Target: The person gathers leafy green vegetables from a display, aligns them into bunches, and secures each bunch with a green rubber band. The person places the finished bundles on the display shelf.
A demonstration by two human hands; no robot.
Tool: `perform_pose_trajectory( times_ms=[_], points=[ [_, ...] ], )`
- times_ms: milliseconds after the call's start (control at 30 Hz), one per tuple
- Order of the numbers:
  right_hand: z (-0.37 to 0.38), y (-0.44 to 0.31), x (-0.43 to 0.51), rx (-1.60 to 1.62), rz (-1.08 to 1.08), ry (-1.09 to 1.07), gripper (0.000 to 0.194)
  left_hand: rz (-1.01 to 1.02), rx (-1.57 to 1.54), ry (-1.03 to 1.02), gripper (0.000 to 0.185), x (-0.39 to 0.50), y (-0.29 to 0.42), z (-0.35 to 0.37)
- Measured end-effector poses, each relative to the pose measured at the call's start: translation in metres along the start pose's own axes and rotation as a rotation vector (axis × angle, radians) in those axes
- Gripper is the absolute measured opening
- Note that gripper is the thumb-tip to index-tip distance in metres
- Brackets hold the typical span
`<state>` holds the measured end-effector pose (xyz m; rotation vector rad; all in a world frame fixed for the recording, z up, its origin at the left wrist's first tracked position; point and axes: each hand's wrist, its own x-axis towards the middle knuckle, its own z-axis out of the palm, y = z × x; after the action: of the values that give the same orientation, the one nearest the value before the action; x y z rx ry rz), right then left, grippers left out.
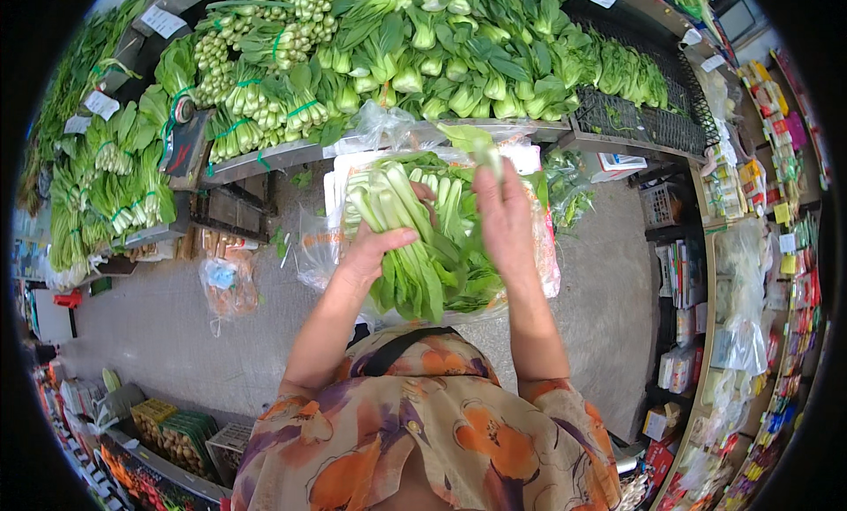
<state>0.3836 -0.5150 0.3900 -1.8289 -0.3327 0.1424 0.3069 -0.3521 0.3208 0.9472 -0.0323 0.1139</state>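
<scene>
My left hand (380, 250) is closed around several leafy green stalks (390, 207), their pale stems pointing up and away and their leaves hanging toward me. Raised to the right, my right hand (501, 207) holds a single leafy stalk (488, 155) by its pale stem between thumb and fingers; the stalk is somewhat blurred. Beneath both hands lie more loose greens (473, 286) on a white box or bag (533, 159) with plastic film around it. A crumpled clear plastic bag (385, 124) sits at the display edge just beyond.
A sloped display of bok choy (463, 94) and bunches tied with green bands (304, 111) spans the far side. A black plastic rack (635, 124) stands at right, near shelves of packaged goods (731, 180). A bag (228, 283) lies on the floor at left, with crates (178, 438) behind.
</scene>
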Motion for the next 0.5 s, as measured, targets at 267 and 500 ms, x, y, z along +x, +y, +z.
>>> perform_pose_trajectory(
  times_ms=[267,500],
  points=[
    [0.063,-0.008,-0.034,-0.06,-0.234,-0.096,0.05,0.039,0.004,-0.05,0.088,-0.021,-0.004,-0.019],
    [0.078,-0.013,-0.048,-0.085,-0.276,-0.082,0.052,0.033,-0.078,-0.077,0.107,-0.031,0.003,-0.032]
  ],
)
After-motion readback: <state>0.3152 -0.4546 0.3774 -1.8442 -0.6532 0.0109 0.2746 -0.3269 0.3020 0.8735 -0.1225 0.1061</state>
